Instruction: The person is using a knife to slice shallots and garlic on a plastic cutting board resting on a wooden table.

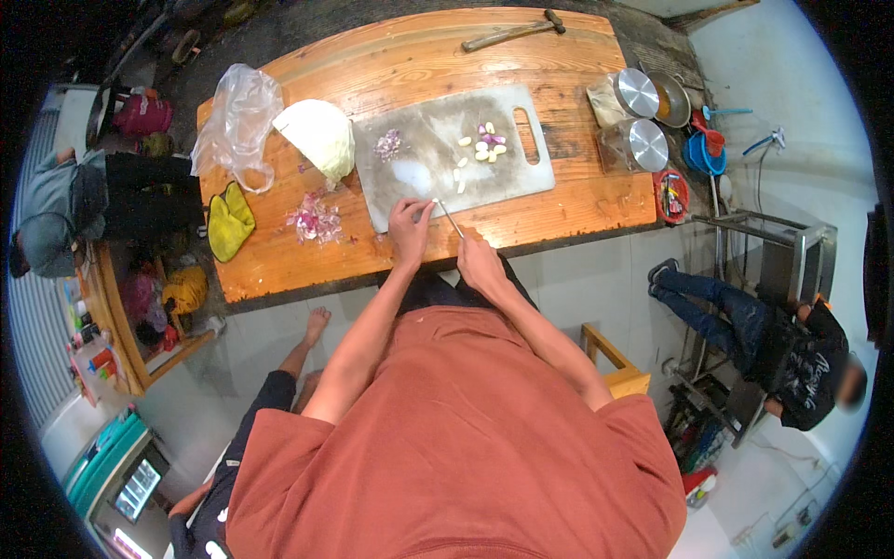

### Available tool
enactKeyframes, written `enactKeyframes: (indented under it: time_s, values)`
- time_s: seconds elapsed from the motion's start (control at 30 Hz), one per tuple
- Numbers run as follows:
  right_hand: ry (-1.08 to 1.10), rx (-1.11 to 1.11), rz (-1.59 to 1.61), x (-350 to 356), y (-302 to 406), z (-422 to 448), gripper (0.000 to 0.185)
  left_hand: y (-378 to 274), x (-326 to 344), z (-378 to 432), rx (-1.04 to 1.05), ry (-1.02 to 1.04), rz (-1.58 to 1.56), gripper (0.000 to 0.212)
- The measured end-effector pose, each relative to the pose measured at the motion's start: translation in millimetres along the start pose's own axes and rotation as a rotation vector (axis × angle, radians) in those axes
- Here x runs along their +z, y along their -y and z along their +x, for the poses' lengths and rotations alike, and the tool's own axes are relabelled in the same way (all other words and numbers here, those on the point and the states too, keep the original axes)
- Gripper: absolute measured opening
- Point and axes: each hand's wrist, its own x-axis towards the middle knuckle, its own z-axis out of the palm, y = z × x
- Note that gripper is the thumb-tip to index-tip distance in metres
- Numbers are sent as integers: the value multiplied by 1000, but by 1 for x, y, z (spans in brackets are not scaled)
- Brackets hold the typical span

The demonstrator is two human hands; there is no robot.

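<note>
At the near edge of the white plastic cutting board (419, 140), my left hand (409, 234) pinches a small pale piece, seemingly a garlic clove (435, 200), at its fingertips. My right hand (482, 264) grips a knife (450, 218), its thin blade angled up to that piece. Several peeled garlic cloves (482, 155) lie toward the board's right side, with purple shallot pieces (494, 139) among them. A small heap of chopped shallot (388, 144) sits at the board's left. Pinkish peelings (314, 218) are scattered on the wooden table (559, 216), left of my hands.
Left of the board stand a cut cabbage (321, 140), a clear plastic bag (241, 119) and a yellow cloth (230, 222). A hammer (513, 33) lies at the far edge. Two lidded jars (628, 143) stand at the right. People are at left, lower left and right (803, 356).
</note>
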Motion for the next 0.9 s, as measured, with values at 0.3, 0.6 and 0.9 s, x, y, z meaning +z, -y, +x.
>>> enactKeyframes:
  time_s: [0.3, 0.6, 0.9]
  values:
    - [30, -11, -27, 6, -6, 5, 33, -10, -6, 0, -11, 47, -8, 14]
    - [-13, -33, -17, 11, -8, 6, 30, 3, -5, 0, 36, 55, -60, 12]
    - [17, 8, -13, 8, -12, -5, 29, 5, -6, 4, 24, 72, -28, 13]
